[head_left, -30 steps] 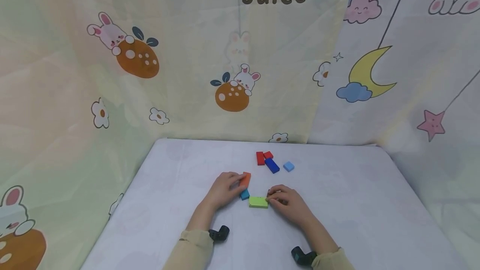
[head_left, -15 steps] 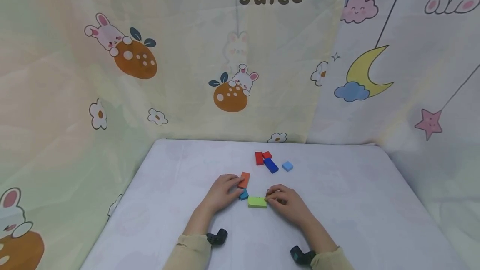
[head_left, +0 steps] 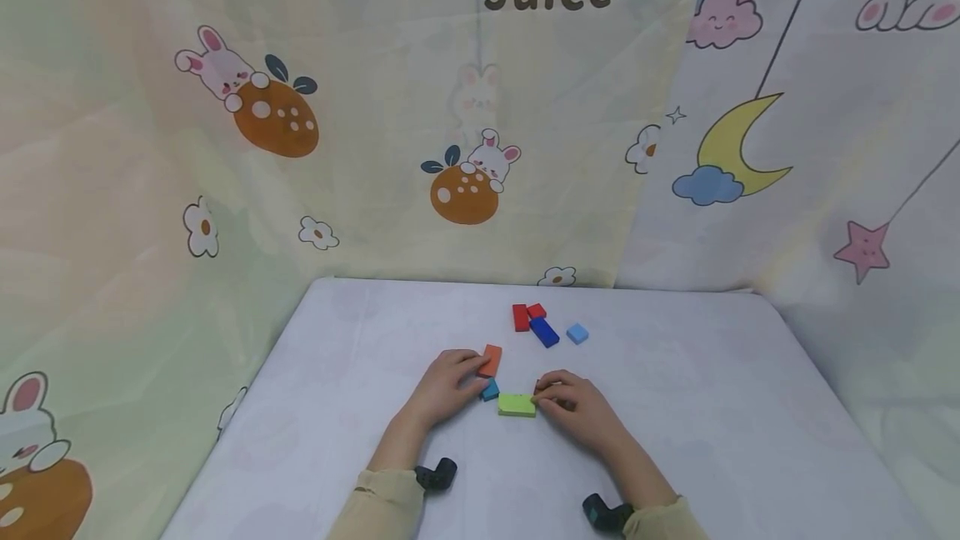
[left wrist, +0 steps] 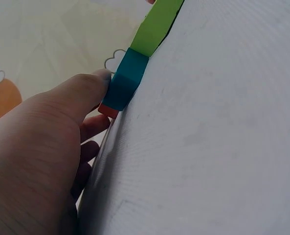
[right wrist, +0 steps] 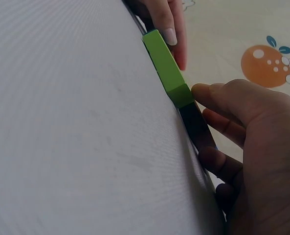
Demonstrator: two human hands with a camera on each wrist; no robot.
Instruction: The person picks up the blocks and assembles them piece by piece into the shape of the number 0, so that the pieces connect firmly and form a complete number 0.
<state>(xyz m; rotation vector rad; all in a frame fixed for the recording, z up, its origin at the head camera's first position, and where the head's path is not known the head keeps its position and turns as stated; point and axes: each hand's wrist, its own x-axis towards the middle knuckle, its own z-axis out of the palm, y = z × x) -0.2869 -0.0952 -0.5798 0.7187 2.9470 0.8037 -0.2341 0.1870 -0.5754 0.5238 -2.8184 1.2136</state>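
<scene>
My left hand (head_left: pixel 446 385) rests at the left of two joined blocks, an orange block (head_left: pixel 491 360) and a teal block (head_left: pixel 490 391). The index finger lies on the orange block's side. In the left wrist view the thumb tip meets the teal block (left wrist: pixel 128 81), and the orange one shows only as a small end beneath. A lime green block (head_left: pixel 517 406) stands on its long edge beside the teal one. My right hand (head_left: pixel 576 407), fingers bent, holds a dark block (right wrist: pixel 194 123) at the green block's right end; its thumb tip sits by the green block's corner (right wrist: pixel 181 95).
Farther back on the white table (head_left: pixel 690 407) lie two red blocks, the larger red block (head_left: pixel 521 317) and smaller red block (head_left: pixel 536 310), touching or close to a dark blue block (head_left: pixel 544 332). A light blue block (head_left: pixel 577 333) sits apart to their right. A printed cloth (head_left: pixel 375 148) hangs behind.
My left hand has slid slightly toward me, its index finger moving from the orange block's far end to its middle. The right hand and the blocks have stayed in place.
</scene>
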